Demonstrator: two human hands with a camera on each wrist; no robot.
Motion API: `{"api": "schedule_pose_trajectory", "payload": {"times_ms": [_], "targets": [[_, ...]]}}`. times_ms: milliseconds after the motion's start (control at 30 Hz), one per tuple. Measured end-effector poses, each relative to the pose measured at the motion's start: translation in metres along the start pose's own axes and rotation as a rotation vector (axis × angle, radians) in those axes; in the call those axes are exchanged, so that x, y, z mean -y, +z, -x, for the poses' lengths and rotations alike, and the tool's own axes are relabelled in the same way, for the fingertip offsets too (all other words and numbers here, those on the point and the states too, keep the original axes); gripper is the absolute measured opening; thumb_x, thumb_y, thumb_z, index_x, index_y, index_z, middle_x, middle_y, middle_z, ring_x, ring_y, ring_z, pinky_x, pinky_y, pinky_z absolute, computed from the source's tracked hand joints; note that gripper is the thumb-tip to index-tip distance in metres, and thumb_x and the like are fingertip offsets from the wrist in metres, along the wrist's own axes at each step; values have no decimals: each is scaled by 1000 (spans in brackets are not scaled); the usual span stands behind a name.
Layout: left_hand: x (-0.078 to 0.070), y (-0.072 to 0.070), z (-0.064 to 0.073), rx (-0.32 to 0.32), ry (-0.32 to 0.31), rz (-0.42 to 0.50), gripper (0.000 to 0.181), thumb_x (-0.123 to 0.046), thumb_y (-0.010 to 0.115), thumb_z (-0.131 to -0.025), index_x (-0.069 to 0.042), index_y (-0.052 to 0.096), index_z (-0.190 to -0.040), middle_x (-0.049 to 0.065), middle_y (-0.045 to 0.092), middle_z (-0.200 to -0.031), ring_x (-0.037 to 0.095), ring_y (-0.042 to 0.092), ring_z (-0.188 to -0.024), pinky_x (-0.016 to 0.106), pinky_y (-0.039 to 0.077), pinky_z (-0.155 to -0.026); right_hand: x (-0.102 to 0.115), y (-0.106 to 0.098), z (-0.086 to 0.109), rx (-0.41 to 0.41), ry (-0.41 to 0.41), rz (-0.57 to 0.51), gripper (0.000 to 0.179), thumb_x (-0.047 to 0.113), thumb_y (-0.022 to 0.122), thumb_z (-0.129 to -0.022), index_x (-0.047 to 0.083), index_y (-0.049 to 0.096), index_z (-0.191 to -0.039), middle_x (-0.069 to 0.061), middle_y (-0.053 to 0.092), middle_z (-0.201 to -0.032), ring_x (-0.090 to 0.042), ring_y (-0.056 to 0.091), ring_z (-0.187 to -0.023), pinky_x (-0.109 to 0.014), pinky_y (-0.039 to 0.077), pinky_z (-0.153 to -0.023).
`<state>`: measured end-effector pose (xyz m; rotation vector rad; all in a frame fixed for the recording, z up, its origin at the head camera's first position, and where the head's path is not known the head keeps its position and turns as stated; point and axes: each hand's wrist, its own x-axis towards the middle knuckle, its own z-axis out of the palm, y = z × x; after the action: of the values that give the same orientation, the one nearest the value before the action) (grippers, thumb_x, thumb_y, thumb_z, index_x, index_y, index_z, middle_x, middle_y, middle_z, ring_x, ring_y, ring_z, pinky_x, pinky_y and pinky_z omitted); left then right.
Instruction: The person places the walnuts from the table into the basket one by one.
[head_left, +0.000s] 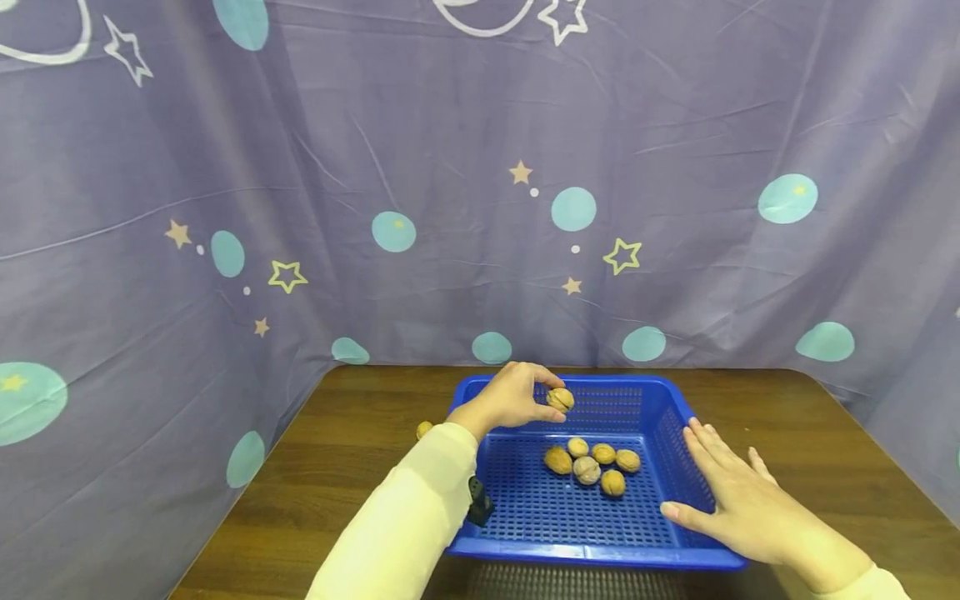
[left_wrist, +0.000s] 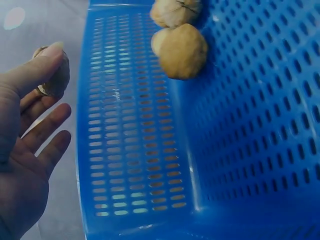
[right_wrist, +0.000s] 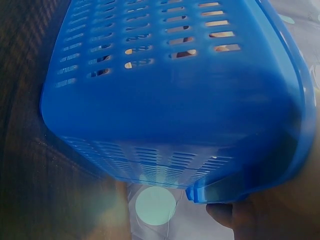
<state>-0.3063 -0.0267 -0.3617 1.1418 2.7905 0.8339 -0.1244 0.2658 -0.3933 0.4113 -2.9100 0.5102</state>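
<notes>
My left hand (head_left: 513, 396) pinches a walnut (head_left: 560, 400) between thumb and fingertips, raised over the back left part of a blue plastic basket (head_left: 562, 552). In the left wrist view the thumb lies along the near side of that walnut (left_wrist: 60, 77), and the other fingers are loosely bent. Several more walnuts (head_left: 587, 471) sit grouped on the basket floor. My right hand (head_left: 738, 496) is at the basket's right rim, fingers straight and spread, thumb pointing inward over the edge. The right wrist view shows part of this hand (right_wrist: 260, 220) beside the rim.
Another walnut (head_left: 424, 429) lies on the wooden table (head_left: 360, 450) left of the basket, partly behind my left sleeve. The basket has slotted side walls. A patterned purple curtain (head_left: 465, 275) hangs behind the table and along its left side.
</notes>
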Motion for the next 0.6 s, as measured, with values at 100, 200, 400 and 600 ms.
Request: {"api": "schedule_pose_trajectory", "payload": {"times_ms": [100,200,400,600], "targets": [[-1,6,-2,1,-10,2,45,-36,83,-75,-21,70,-116,-11,66,-114,12,58,-111,28,47,-94,0,-1,0,-3,-3,1,99,62,60,-85,-4,24,-149,-19,16,-157,-40,14,-143,-70,-5,-105],[-1,10,-4,3,-19,-4,45,-36,83,-75,-20,70,-115,-11,67,-113,12,59,-110,28,47,-93,0,-2,0,-5,0,7,99,62,60,-85,-4,25,-149,-19,17,-157,-40,15,-143,-71,-3,-105],[6,20,-5,25,-67,-21,46,-39,84,-73,-21,71,-114,-14,68,-107,10,60,-106,27,48,-90,-1,-2,0,-5,-1,7,99,61,61,-85,-4,25,-149,-19,17,-157,-39,14,-143,-70,-4,-105],[11,31,-6,68,-112,-91,45,-39,85,-71,-22,73,-111,-14,69,-106,7,60,-104,28,48,-91,0,-3,0,-11,-4,6,99,62,61,-85,-4,25,-149,-19,17,-157,-38,14,-144,-70,-3,-105]]}}
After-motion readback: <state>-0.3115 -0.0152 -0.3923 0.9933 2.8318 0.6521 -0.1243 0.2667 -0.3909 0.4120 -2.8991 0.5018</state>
